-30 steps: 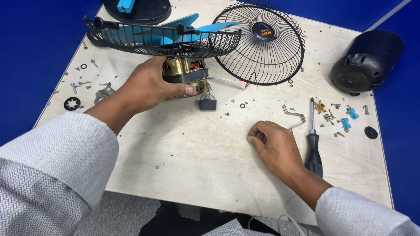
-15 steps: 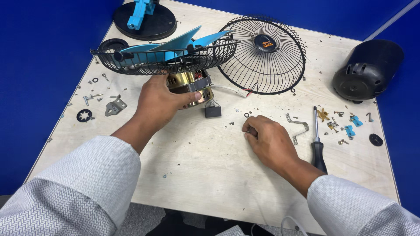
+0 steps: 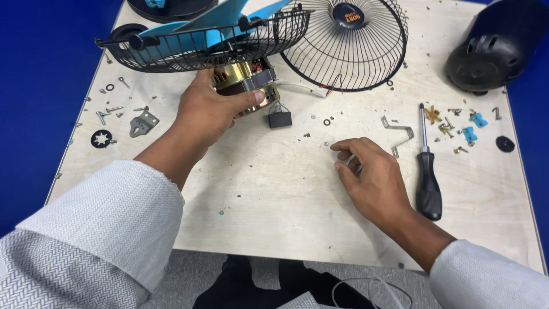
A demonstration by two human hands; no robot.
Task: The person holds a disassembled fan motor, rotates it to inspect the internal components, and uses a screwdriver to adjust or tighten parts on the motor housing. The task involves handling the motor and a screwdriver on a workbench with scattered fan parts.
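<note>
A pale wooden worktop (image 3: 274,217) carries the parts of one dismantled fan. Two black wire guards show: the rear guard (image 3: 200,43), with the blue blades (image 3: 220,17) inside it, is lifted off the board and tilted, its long axis running left to right; the front guard (image 3: 349,48) lies flat just behind, with a round dark-blue badge bearing orange print at its hub. One dark motor cover (image 3: 494,48) sits at the far right corner, and part of a black round base (image 3: 166,7) shows at the top edge.

The left hand (image 3: 214,111) wraps its fingers around the brass-coloured motor (image 3: 246,86) beneath the rear guard, thumb across its front. One small black capacitor (image 3: 279,118) hangs on wires just below it. One black-handled screwdriver (image 3: 426,166) lies with its tip pointing away, just right of the right hand (image 3: 372,180), whose fingers are curled, the tips pinched near a tiny washer (image 3: 326,144); whether they hold anything I cannot tell. One bent metal bracket (image 3: 398,133) lies near the screwdriver, one flat plate (image 3: 143,123) on the left among scattered screws, and two small blue clips (image 3: 473,127) on the right.
</note>
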